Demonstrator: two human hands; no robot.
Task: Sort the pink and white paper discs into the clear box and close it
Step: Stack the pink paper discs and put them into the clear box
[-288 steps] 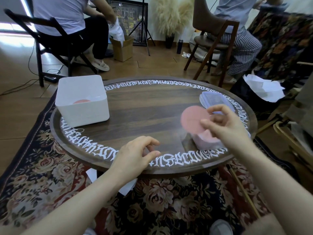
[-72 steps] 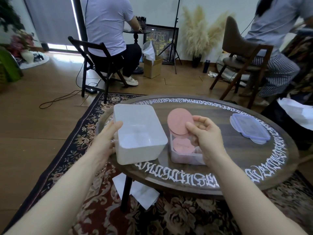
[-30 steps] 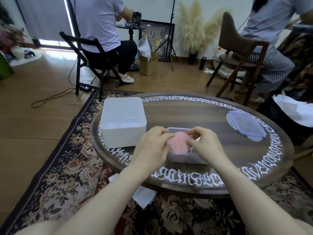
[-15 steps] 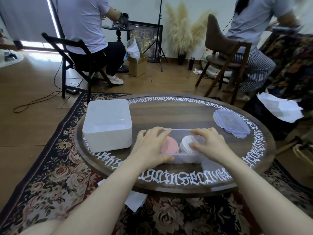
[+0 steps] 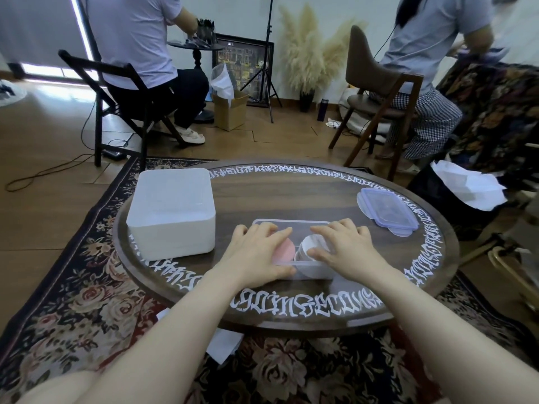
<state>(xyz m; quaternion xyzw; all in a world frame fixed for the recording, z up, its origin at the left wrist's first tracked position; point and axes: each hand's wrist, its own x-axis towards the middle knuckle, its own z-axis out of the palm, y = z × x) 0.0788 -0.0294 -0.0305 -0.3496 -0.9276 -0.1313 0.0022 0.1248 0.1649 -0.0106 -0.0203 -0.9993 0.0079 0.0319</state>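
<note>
Pink discs (image 5: 282, 249) and white discs (image 5: 311, 246) lie under both hands' flat, spread fingers (image 5: 272, 232).

Head view, sole camera: worn on my head, facing forward and down, close above the round table (image 5: 291, 196); room behind visible.

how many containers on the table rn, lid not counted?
2. The white bin sits at the table's left. The clear box is at the near centre under both hands, holding pink discs and white discs. Its lid lies apart, far right.
</note>
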